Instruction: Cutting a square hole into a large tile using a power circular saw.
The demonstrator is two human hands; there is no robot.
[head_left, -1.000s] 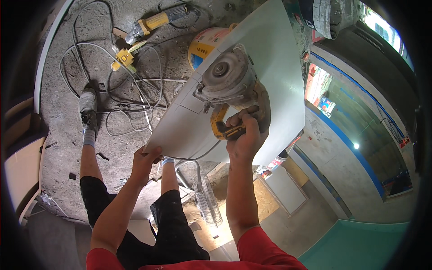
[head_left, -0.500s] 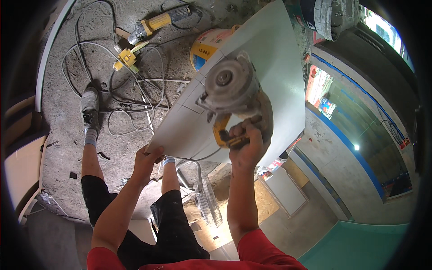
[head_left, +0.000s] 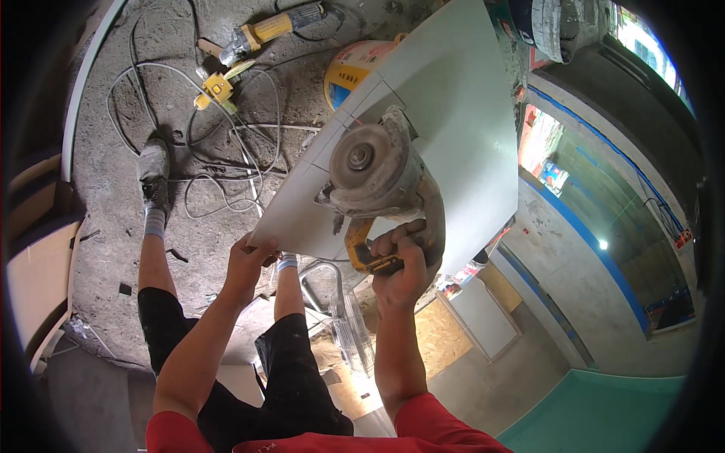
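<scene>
A large pale grey tile (head_left: 468,143) lies slanted in front of me, with thin marked lines along its left edge. My left hand (head_left: 246,268) pinches the tile's near left corner, thumb on top. In my right hand (head_left: 400,260) is a dusty handheld circular saw (head_left: 385,170), my fingers wrapped round its yellow and black handle. Its round disc side faces up, over the tile near the marked lines. Whether the blade touches the tile is hidden beneath the saw body.
Left of the tile, a yellow angle grinder (head_left: 276,29), a yellow power socket block (head_left: 217,90) and looping cords lie on the dusty floor. A yellow and white bucket (head_left: 343,79) stands partly under the tile. Near my legs is a wire-caged fan (head_left: 351,332).
My right hand has brought the saw left and slightly nearer, toward the tile's marked left edge. My left hand keeps its hold on the corner.
</scene>
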